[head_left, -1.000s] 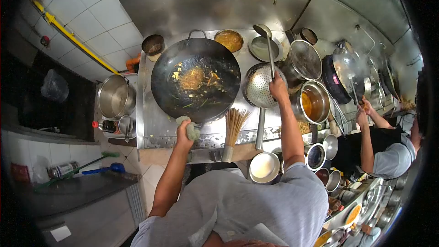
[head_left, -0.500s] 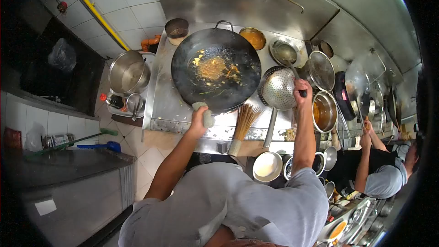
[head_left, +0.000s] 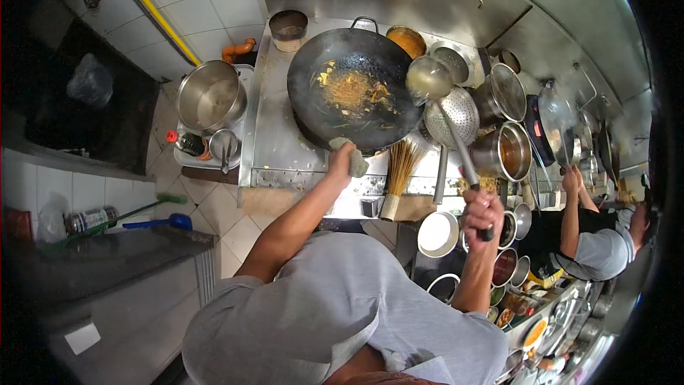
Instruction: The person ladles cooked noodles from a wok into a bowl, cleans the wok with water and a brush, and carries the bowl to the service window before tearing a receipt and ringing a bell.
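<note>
A large black wok point(head_left: 308, 103) tilts on the stove, with browned food bits and yellow scraps point(head_left: 353, 93) in it. At its near rim, my left hand point(head_left: 339, 162) is closed around a folded greyish cloth point(head_left: 356, 164) pressed on the wok's edge. My right hand point(head_left: 483, 215) grips the dark handle end of a long ladle point(head_left: 429, 80). The ladle's bowl is raised over the wok's right edge and seems to carry liquid. Beneath the ladle lies a perforated strainer point(head_left: 456, 115); a bamboo brush point(head_left: 403, 171) stands by the wok's near side.
Behind the wok are an orange-brown sauce bowl point(head_left: 407, 41) and a round metal bowl point(head_left: 452, 64). Metal pots point(head_left: 502, 151) line the right. A steel pot point(head_left: 211, 96) and a bottle point(head_left: 187, 142) sit left. A co-worker point(head_left: 588, 235) works at the far right.
My right hand has drawn back towards my body, and the ladle has moved from the bowl at the back right to above the wok's edge. My left hand keeps hold of the cloth.
</note>
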Demonstrator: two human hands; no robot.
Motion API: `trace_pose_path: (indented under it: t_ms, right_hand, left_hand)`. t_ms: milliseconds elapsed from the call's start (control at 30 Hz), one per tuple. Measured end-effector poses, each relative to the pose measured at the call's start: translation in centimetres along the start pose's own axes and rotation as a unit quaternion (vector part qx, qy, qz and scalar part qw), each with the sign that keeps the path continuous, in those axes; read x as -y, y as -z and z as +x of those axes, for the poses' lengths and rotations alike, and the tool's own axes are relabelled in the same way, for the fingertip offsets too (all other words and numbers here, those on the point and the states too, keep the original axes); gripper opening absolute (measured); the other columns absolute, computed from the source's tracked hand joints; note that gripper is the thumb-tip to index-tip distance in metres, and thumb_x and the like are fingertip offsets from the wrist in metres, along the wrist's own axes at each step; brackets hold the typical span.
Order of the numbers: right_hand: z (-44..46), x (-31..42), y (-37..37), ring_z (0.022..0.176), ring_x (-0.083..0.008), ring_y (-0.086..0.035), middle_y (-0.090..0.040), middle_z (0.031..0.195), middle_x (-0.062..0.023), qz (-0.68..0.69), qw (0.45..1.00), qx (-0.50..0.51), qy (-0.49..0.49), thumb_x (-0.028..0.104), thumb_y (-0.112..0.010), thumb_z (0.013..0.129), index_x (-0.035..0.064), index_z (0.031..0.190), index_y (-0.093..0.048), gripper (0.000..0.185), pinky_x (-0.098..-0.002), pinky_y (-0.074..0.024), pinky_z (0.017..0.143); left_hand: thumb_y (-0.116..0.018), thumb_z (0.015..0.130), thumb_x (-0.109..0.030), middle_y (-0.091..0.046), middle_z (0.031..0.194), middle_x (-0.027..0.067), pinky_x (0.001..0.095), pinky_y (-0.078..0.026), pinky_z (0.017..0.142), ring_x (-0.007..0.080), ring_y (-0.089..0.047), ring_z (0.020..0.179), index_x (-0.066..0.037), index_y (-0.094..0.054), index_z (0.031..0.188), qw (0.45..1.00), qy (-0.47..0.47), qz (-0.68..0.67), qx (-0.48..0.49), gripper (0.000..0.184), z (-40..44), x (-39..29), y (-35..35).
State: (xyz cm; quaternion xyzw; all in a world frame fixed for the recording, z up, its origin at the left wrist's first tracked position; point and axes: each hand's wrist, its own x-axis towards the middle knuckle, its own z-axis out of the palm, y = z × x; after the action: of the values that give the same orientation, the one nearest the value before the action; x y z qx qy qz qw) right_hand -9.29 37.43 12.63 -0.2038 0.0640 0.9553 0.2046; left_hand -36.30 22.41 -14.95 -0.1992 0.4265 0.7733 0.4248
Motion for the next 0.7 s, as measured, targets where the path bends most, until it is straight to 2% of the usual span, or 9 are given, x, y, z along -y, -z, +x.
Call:
trace_pose_path:
  t_ms: [67, 167, 300, 400, 533, 567, 600, 667, 700]
  right_hand:
    - [-0.5, -1.1, 1.8, 0.044, -0.0039, -0.044, -0.046, 0.072, 0.0, -0.069, 0.995, -0.031, -0.066, 0.007, -0.042, 0.096, 0.0005, 0.126, -0.05, 0.032, -0.0202, -0.0389, 0.033]
    - [-1.1, -3.4, 2.8, 0.042, -0.0027, -0.038, -0.041, 0.069, 0.0014, -0.237, 0.963, -0.114, -0.065, 0.002, -0.045, 0.091, 0.0124, 0.142, -0.043, 0.052, -0.02, -0.034, 0.032]
    - [-0.6, -4.6, 4.1, 0.042, -0.0093, -0.041, -0.045, 0.064, -0.0007, -0.562, 0.809, -0.169, -0.04, -0.003, -0.048, 0.085, 0.011, 0.156, -0.023, 0.077, -0.0266, -0.038, 0.036]
    - [0.2, -4.1, 6.8, 0.044, -0.0101, -0.045, -0.044, 0.065, 0.0002, -0.74, 0.659, -0.135, 0.001, -0.007, -0.047, 0.087, 0.0119, 0.157, -0.023, 0.077, -0.0269, -0.0406, 0.038]
    - [2.5, -1.2, 15.4, 0.053, -0.013, -0.05, -0.055, 0.071, -0.0048, -0.848, 0.517, -0.076, 0.087, -0.005, -0.05, 0.082, 0.0161, 0.158, -0.024, 0.083, -0.0288, -0.046, 0.05]
    - [2.8, -1.1, 14.0, 0.058, -0.0131, -0.049, -0.055, 0.072, -0.006, -0.853, 0.508, -0.103, 0.059, -0.003, -0.052, 0.081, 0.0159, 0.158, -0.026, 0.084, -0.0278, -0.0454, 0.057]
    - [3.5, -0.9, 13.7, 0.058, -0.0131, -0.049, -0.055, 0.072, -0.006, -0.853, 0.508, -0.1, 0.059, -0.003, -0.052, 0.081, 0.0159, 0.158, -0.026, 0.084, -0.0278, -0.0454, 0.057]
    - [4.8, -0.2, 13.5, 0.05, -0.0062, -0.04, -0.041, 0.067, 0.0055, -0.818, 0.56, -0.099, 0.085, -0.005, -0.047, 0.086, 0.0174, 0.158, -0.029, 0.077, -0.0244, -0.037, 0.044]
    - [6.5, 1.5, 15.4, 0.05, -0.0059, -0.04, -0.042, 0.068, 0.0057, -0.813, 0.563, -0.075, 0.129, -0.004, -0.047, 0.087, 0.0166, 0.158, -0.028, 0.076, -0.0239, -0.0366, 0.044]
  left_hand:
    - [-0.07, 0.077, -0.022, -0.061, 0.086, 0.0059, 0.039, -0.056, 0.058, 0.0223, -0.063, 0.071, -0.011, -0.06, 0.098, 1.0, 0.019, 0.008, 0.011, 0.026, -0.1, -0.3, 0.0]
    - [-0.07, 0.079, -0.024, -0.061, 0.086, 0.0061, 0.0402, -0.056, 0.058, 0.0229, -0.063, 0.071, -0.011, -0.059, 0.1, 0.999, 0.033, 0.008, 0.013, 0.026, -0.3, -0.5, -0.1]
    - [-0.07, 0.081, -0.025, -0.061, 0.085, 0.0063, 0.0411, -0.056, 0.059, 0.0235, -0.063, 0.072, -0.012, -0.06, 0.099, 0.999, 0.042, 0.015, 0.003, 0.025, 0.2, -0.6, 0.1]
    - [-0.07, 0.081, -0.026, -0.06, 0.082, 0.0055, 0.0411, -0.056, 0.059, 0.0239, -0.063, 0.071, -0.012, -0.059, 0.097, 0.997, 0.068, 0.019, 0.027, 0.024, 1.7, -0.1, 1.1]
    - [-0.07, 0.081, -0.025, -0.059, 0.079, 0.004, 0.04, -0.055, 0.059, 0.0225, -0.062, 0.068, -0.013, -0.059, 0.093, 0.995, 0.088, -0.018, 0.049, 0.021, 1.2, -0.3, 1.4]
    - [-0.07, 0.081, -0.024, -0.059, 0.079, 0.0036, 0.0399, -0.054, 0.059, 0.0221, -0.061, 0.067, -0.013, -0.059, 0.092, 0.994, 0.091, -0.021, 0.063, 0.019, 0.8, -0.7, 1.2]
    - [-0.07, 0.081, -0.024, -0.059, 0.079, 0.0036, 0.0399, -0.054, 0.059, 0.0221, -0.061, 0.067, -0.013, -0.059, 0.092, 0.994, 0.089, -0.022, 0.062, 0.019, 0.8, -0.7, 1.4]
    - [-0.071, 0.082, -0.021, -0.06, 0.079, 0.002, 0.0396, -0.053, 0.063, 0.0203, -0.061, 0.07, -0.015, -0.06, 0.092, 0.986, 0.112, -0.053, 0.115, 0.016, 0.7, -1.0, 1.7]
    - [-0.071, 0.082, -0.021, -0.06, 0.079, 0.002, 0.0396, -0.053, 0.063, 0.0203, -0.061, 0.07, -0.015, -0.06, 0.092, 0.986, 0.11, -0.05, 0.115, 0.016, 0.1, -1.4, 1.5]
